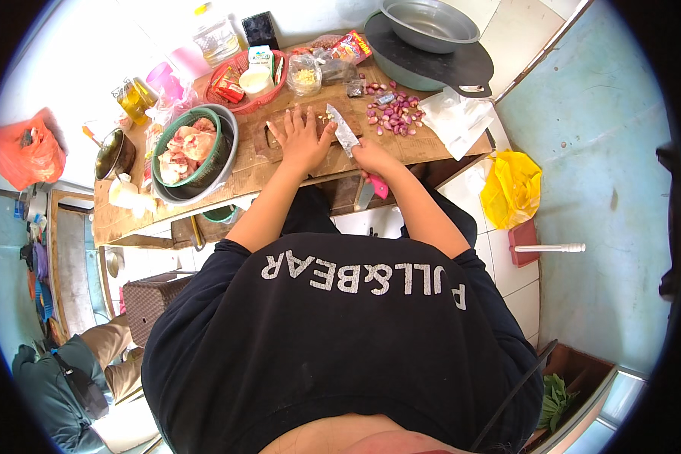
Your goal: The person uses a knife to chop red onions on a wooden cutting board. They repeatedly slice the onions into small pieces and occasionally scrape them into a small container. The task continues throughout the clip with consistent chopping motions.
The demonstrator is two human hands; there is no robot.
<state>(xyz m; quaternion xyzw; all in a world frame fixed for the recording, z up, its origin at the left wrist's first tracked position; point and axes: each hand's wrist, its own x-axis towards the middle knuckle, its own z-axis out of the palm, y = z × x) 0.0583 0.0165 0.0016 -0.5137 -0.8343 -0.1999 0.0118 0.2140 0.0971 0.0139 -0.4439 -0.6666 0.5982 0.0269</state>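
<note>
My right hand (pixel 373 157) grips a kitchen knife (pixel 345 131) by its pink handle. The blade points away from me over the right part of a wooden cutting board (pixel 265 148). On that board my left hand (pixel 302 140) rests palm down with its fingers spread, the thumb close to the blade. Small pale chopped bits (pixel 326 117) lie between the thumb and the knife tip. Just right of the board, many small shallots (pixel 397 113) are spread on the cardboard-covered table (pixel 244 176).
Left stands a green basket of raw chicken (pixel 188 148) in a grey basin (pixel 231 142). Behind the board are a red basket (pixel 244 105) and a bag of chopped pieces (pixel 305 76). A lidded pot (pixel 414 68) stands back right. A seated person (pixel 68 380) is lower left.
</note>
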